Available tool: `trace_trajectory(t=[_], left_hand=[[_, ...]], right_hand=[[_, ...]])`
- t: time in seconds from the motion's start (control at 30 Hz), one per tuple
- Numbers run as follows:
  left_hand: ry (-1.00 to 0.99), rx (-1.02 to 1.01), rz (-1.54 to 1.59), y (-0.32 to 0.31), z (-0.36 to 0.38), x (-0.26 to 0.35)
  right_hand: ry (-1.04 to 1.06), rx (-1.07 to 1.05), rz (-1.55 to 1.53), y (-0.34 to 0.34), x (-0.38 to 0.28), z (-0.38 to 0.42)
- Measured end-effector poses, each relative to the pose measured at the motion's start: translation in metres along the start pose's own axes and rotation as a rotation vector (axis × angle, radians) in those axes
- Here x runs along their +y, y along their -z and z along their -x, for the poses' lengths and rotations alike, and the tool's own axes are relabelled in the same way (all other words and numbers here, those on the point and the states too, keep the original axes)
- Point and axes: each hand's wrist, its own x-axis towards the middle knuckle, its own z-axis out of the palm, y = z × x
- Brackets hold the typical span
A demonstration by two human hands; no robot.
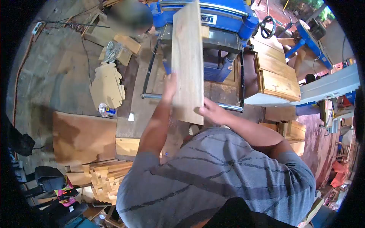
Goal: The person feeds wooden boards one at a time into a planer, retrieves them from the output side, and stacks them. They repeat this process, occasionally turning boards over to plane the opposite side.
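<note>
A long pale wooden board (pixel 187 64) is held out in front of my body, its far end overlapping a blue planer (pixel 228 19) in this view. My left hand (pixel 170 86) grips the board's left edge about midway along, its fingers partly hidden behind the wood. Closer to me, my right hand (pixel 212 111) is closed on the right edge near the board's near corner. The planer stands on a dark metal frame (pixel 146 74) with a lower crossbar.
Stacked wooden panels (pixel 279 76) stand right of the planer. On the left floor lie flat cardboard pieces (pixel 107 85), a can (pixel 106 110) and a brown sheet (pixel 83 136). Small wood blocks (pixel 106 178) are piled nearer me. A blurred round shape (pixel 129 17) appears behind, at upper left.
</note>
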Motion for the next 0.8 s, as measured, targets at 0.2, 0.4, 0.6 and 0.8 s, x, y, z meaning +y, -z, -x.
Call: trace_trajectory(t=[0.2, 0.4, 0.6, 0.8], left_hand=[[0.086, 0.113, -0.350, -0.003, 0.019, -0.009], [-0.113, -0.015, -0.475, -0.010, 0.027, -0.001], [-0.425, -0.505, -0.877, -0.014, 0.074, 0.016], [-0.534, -0.477, -0.889, -0.012, 0.081, 0.021]], right_hand=[[-0.306, 0.265, -0.549, 0.003, 0.067, -0.024], [-0.333, 0.432, -0.668, 0.010, 0.098, -0.037], [-0.301, 0.609, -0.682, 0.021, 0.116, -0.061], [-0.239, 0.605, -0.770, 0.028, 0.139, -0.084]])
